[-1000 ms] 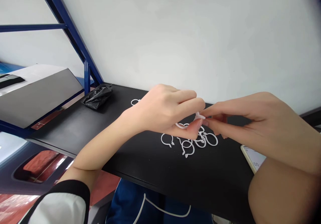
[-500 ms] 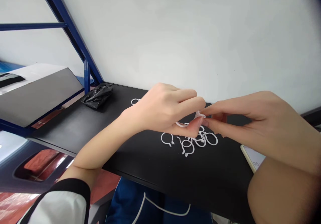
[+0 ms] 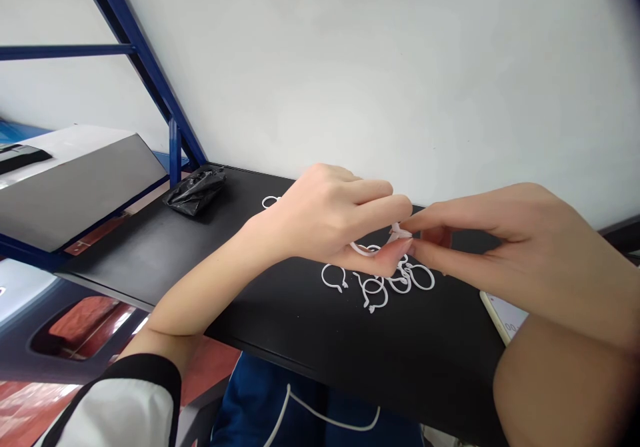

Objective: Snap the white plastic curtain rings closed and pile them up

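Observation:
My left hand (image 3: pixel 330 220) and my right hand (image 3: pixel 470 233) meet above the black tabletop, pinching a white plastic split ring (image 3: pixel 363 249) between them. My right thumb and forefinger close on its raised tab, and my left thumb and fingers hold the curved part, partly hiding it. Just below both hands lies a tangled group of similar white rings (image 3: pixel 400 285). A lone ring (image 3: pixel 334 277) rests at the group's left, and another (image 3: pixel 271 201) sits behind my left hand.
The black table (image 3: pixel 400 367) runs along a white wall (image 3: pixel 400 67). A crumpled black plastic bag (image 3: pixel 195 192) lies at its far left, and a phone (image 3: pixel 503 317) sits partly under my right arm. Blue metal framing (image 3: pixel 143 67) and a grey panel (image 3: pixel 80 190) stand left.
Both hands keep their hold on the ring, with only a slight shift. The whole view drifts a little as my head moves.

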